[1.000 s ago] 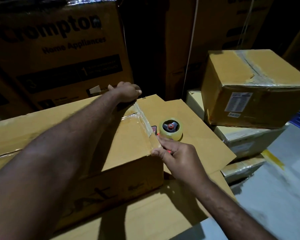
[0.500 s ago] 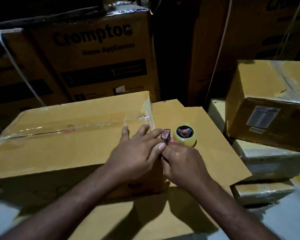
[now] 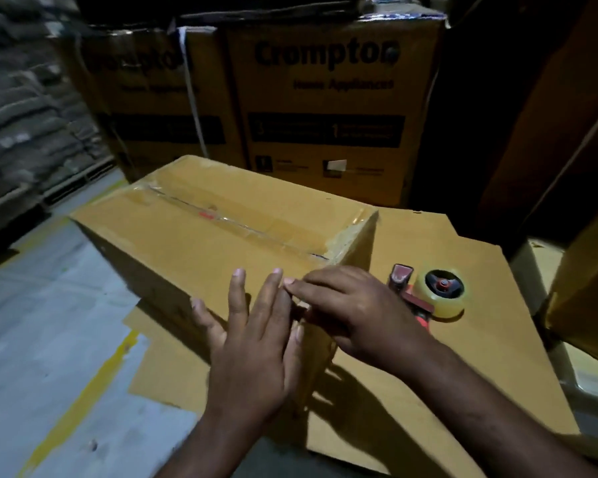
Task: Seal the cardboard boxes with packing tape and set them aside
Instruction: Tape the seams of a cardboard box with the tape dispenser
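A brown cardboard box [image 3: 194, 250] lies on a flat cardboard sheet [image 3: 463, 305], with clear tape along its top seam and over its right end. My left hand [image 3: 252, 343] lies flat with straight fingers against the box's near corner. My right hand [image 3: 353, 312] rests on the same corner beside it, its fingertips touching my left fingers. A tape dispenser [image 3: 428, 291] with a yellowish roll and a red frame stands on the sheet just right of my right hand, untouched.
Large printed cartons [image 3: 328, 108] stand stacked behind the box. Grey sacks [image 3: 25, 108] are piled at the far left. Another carton's corner [image 3: 587, 288] juts in at the right edge. Grey floor with a yellow line [image 3: 83, 401] lies to the left.
My view has swung left. My left hand came back from the box's far edge to the near corner, and both hands now lie together on it. The dispenser has stayed in place.
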### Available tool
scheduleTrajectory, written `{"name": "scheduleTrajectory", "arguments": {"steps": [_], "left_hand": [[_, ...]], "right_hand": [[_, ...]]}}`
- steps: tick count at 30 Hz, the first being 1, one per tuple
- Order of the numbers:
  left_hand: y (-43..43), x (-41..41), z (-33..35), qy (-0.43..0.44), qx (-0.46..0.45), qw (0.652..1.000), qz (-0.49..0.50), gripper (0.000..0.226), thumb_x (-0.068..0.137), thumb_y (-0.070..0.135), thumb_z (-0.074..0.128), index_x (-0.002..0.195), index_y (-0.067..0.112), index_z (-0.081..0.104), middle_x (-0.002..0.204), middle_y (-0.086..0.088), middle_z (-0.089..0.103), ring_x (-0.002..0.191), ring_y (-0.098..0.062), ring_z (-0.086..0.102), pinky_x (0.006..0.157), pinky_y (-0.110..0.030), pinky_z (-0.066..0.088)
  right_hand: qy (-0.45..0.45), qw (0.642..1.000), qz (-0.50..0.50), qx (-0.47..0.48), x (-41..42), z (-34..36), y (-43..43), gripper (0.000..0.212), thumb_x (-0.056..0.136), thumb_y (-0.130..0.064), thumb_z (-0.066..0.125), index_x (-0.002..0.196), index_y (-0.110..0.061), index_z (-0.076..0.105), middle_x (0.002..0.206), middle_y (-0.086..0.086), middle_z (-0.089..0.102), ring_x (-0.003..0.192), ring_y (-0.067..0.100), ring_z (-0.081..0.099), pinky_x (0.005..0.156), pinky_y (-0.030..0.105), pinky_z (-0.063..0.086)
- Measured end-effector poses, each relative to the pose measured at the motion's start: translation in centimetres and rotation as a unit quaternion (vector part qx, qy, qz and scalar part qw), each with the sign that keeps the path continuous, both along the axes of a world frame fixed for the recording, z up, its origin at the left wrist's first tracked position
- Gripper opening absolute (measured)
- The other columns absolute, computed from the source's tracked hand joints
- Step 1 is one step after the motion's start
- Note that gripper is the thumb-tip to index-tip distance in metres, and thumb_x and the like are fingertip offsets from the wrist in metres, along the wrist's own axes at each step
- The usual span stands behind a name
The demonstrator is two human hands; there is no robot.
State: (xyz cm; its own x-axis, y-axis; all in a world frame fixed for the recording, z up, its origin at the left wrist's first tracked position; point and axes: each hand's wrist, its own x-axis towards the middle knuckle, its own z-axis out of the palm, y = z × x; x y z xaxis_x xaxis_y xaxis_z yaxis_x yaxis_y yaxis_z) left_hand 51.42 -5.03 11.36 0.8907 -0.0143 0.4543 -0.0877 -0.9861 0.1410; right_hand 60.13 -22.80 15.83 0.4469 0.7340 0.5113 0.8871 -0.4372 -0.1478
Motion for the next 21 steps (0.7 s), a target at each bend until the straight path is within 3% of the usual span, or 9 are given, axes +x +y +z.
{"name": "scheduleTrajectory", "arguments": {"steps": [2,6,11,16,21], "left_hand": [[0.3,-0.8,-0.4,-0.015,-0.038,0.999,0.003,0.049,0.103,0.042,0.034,0.144,0.020,0.048,0.164,-0.002,0.029,0.156,-0.034,0.003,0.112,-0.076,0.003],[1.7,-1.8,-0.8,-0.056,-0.043,0.996,-0.048,0.047,0.106,0.038,0.035,0.133,0.013,0.065,0.147,-0.002,0.055,0.147,-0.025,0.035,0.114,-0.075,0.009],[3.4,-2.2,-1.3,-0.115,-0.033,0.990,-0.076,0.041,0.105,0.032,0.045,0.130,0.010,0.068,0.142,-0.002,0.060,0.138,-0.021,0.049,0.111,-0.077,0.016],[4.3,-1.8,-1.5,-0.130,-0.050,0.986,-0.089,0.040,0.106,0.031,0.045,0.130,0.008,0.068,0.140,-0.003,0.061,0.139,-0.023,0.047,0.110,-0.079,0.014],[5.8,-1.8,-1.3,-0.115,-0.054,0.988,-0.082,0.045,0.108,0.036,0.037,0.131,0.009,0.066,0.143,-0.003,0.057,0.150,-0.032,0.030,0.113,-0.076,0.013]], "right_hand": [[-0.022,0.999,0.042,0.006,0.4,-0.7,1.0,0.039,0.090,-0.021,0.070,0.129,-0.016,0.064,0.115,0.004,0.065,0.105,0.021,0.060,0.087,0.037,0.046],[-0.059,0.992,0.108,-0.006,2.0,-0.7,1.5,0.013,0.091,-0.019,0.068,0.101,-0.012,0.073,0.099,0.005,0.067,0.094,0.023,0.061,0.077,0.038,0.048],[-0.077,0.991,0.088,-0.059,6.2,1.1,-0.3,0.022,0.085,-0.025,0.060,0.099,-0.014,0.073,0.100,0.005,0.071,0.095,0.021,0.065,0.082,0.032,0.048],[-0.051,0.995,0.037,-0.078,10.1,0.7,-1.8,0.024,0.084,-0.026,0.062,0.105,-0.020,0.070,0.107,0.000,0.066,0.102,0.018,0.060,0.082,0.039,0.052],[0.024,0.998,-0.033,-0.038,12.5,0.3,-3.1,0.024,0.085,-0.036,0.058,0.104,-0.027,0.070,0.108,-0.005,0.060,0.102,0.014,0.052,0.081,0.046,0.050]]}}
